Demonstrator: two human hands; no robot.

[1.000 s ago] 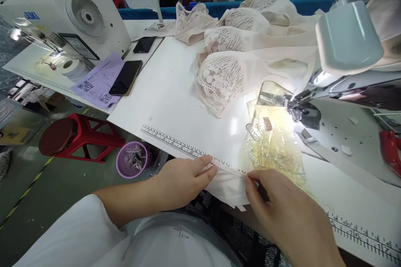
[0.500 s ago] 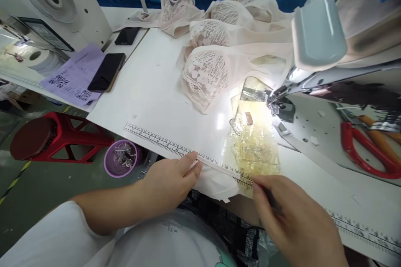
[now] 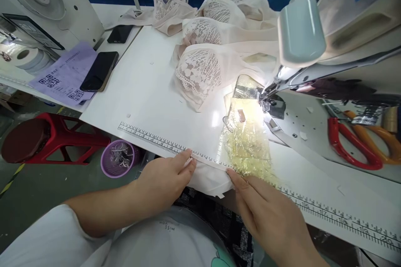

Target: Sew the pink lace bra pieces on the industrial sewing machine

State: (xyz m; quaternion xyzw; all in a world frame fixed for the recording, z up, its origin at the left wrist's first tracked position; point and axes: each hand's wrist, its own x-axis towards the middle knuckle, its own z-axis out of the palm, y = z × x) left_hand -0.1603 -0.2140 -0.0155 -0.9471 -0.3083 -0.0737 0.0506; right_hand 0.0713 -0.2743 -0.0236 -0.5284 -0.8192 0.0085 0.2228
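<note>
The strip (image 3: 210,162) is lying taut along the ruler (image 3: 150,138) at the near edge of the table (image 3: 150,91). The left hand (image 3: 166,179) is pinching one end and the right hand (image 3: 266,217) is pinching the other. By the look of it, the strip is being held against the marks, and nothing is sitting under the machine foot (image 3: 275,106) yet. Bras (image 3: 200,71) are lying heaped behind. Cloth below the strip is hanging off the edge, partly hidden by the hands. The bag (image 3: 247,142) is covering some marks, and the numbers are showing too small to read.
</note>
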